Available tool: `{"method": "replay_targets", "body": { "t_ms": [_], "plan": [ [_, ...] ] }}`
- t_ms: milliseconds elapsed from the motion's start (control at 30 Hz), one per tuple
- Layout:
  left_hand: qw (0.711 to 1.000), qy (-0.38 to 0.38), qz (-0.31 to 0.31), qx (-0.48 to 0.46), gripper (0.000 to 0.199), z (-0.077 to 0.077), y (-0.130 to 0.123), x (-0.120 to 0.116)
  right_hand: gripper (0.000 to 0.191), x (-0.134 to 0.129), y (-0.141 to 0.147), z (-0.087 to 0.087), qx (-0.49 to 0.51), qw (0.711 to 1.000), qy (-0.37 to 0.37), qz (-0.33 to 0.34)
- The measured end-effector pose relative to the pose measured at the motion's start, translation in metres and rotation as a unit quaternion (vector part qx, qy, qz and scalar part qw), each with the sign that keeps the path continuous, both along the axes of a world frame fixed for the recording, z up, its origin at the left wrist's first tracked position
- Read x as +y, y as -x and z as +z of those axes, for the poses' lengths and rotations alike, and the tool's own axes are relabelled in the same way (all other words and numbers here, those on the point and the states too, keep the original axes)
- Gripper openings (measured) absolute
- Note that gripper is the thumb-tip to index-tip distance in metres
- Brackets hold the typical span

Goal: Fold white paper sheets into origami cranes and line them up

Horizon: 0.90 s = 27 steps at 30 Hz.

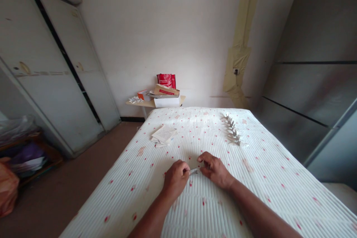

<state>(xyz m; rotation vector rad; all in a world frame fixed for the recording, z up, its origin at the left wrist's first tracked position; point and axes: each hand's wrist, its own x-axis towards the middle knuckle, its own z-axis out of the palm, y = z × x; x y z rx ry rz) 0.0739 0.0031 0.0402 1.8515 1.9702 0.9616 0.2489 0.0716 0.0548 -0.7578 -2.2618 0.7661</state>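
Observation:
Between my hands is a small strip of folded printed paper (194,171), just above the bed. My left hand (177,176) is closed, pinching the left end of the folded paper between thumb and fingers. Close to the paper's other end, my right hand (216,171) has its thumb and index finger apart; whether the thumb touches the paper I cannot tell. Beyond my left hand lies a loose stack of printed paper sheets (164,135). A row of several pointed folded paper figures (232,129), like cranes, stands beyond my right hand.
The quilted bed cover (200,204) with red dots spreads under everything. Behind it, a small table (141,103) bears a white box (167,102), a red bag (166,80) and more white folded pieces (135,99). White cabinets (55,63) stand left, a grey wardrobe (312,81) right.

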Motion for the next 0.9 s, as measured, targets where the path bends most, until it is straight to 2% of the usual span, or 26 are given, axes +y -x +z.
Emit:
{"method": "replay_targets", "body": {
  "t_ms": [100, 167, 300, 400, 467, 533, 667, 767, 900],
  "plan": [
    [0.997, 0.017, 0.005, -0.08, 0.007, 0.001, 0.003, 0.003, 0.025, 0.0, -0.002, 0.002, 0.081, 0.997, 0.0, 0.021],
    [0.986, 0.039, -0.002, -0.159, 0.006, 0.003, 0.006, 0.005, 0.025, -0.001, -0.003, 0.003, 0.114, 0.993, 0.017, 0.012],
    [0.944, 0.072, -0.045, -0.32, 0.01, 0.015, 0.008, 0.005, 0.035, -0.003, 0.0, 0.003, 0.158, 0.98, 0.119, -0.02],
    [0.908, 0.089, -0.07, -0.404, 0.013, 0.022, 0.008, 0.004, 0.027, -0.008, 0.009, 0.003, 0.195, 0.959, 0.203, 0.029],
    [0.887, 0.096, -0.083, -0.445, 0.013, 0.022, 0.008, 0.004, 0.014, -0.011, 0.016, 0.003, 0.234, 0.938, 0.247, 0.063],
    [0.868, 0.098, -0.091, -0.479, 0.014, 0.019, 0.007, 0.004, 0.011, -0.014, 0.022, 0.003, 0.264, 0.918, 0.284, 0.078],
    [0.828, 0.105, -0.095, -0.542, 0.015, 0.011, 0.001, 0.004, 0.022, -0.019, 0.03, 0.004, 0.284, 0.895, 0.341, 0.049],
    [0.801, 0.111, -0.091, -0.582, 0.019, 0.011, -0.006, 0.003, 0.029, -0.022, 0.032, 0.005, 0.295, 0.881, 0.369, 0.026],
    [0.786, 0.096, -0.099, -0.602, 0.025, 0.014, -0.013, -0.001, 0.034, -0.023, 0.031, 0.004, 0.307, 0.866, 0.395, 0.007]
  ]
}}
